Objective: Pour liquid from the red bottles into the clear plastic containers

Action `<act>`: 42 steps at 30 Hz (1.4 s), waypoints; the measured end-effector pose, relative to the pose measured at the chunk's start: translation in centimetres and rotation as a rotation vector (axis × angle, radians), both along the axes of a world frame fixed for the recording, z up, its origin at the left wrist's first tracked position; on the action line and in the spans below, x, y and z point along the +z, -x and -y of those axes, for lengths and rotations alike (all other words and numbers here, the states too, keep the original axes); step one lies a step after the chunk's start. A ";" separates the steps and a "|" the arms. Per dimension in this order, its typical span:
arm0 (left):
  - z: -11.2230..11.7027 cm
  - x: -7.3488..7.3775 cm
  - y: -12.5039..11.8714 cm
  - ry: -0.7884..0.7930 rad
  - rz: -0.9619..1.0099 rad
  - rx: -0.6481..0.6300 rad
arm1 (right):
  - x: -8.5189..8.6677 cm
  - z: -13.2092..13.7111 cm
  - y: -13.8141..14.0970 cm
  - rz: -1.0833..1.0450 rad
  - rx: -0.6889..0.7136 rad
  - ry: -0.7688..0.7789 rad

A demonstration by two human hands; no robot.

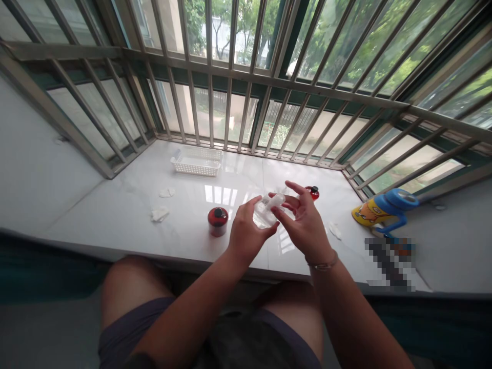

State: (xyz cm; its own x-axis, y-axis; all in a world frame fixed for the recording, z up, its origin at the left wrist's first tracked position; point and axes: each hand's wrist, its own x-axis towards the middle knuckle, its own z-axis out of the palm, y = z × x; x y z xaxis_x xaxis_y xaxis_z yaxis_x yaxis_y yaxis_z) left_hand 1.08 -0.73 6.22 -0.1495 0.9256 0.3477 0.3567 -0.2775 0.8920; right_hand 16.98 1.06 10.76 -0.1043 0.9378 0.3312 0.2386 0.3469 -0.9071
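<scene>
My left hand [248, 223] is closed around a clear, rounded glass-like bottle [265, 219], held above the counter. At the bottle's upper end my right hand [302, 218] pinches a small whitish piece [274, 201] between thumb and fingers. Whether that piece is a cap, the neck or a wad of tissue cannot be made out. To the left of my hands stands a red bottle [218, 223] with a black cap. A second red bottle [313, 192], also black-topped, is partly hidden behind my right hand.
A white perforated basket [197, 163] sits near the barred window. Crumpled white tissues [159, 213] lie at the left, and another tissue [335, 230] at the right. A yellow and blue tumbler [384, 207] lies tilted at the right, behind a pixelated dark object [390, 264].
</scene>
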 end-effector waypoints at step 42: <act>0.9 -3.0 -0.2 0.145 0.001 -0.146 | -0.2 2.3 -1.1 0.138 -0.177 -0.069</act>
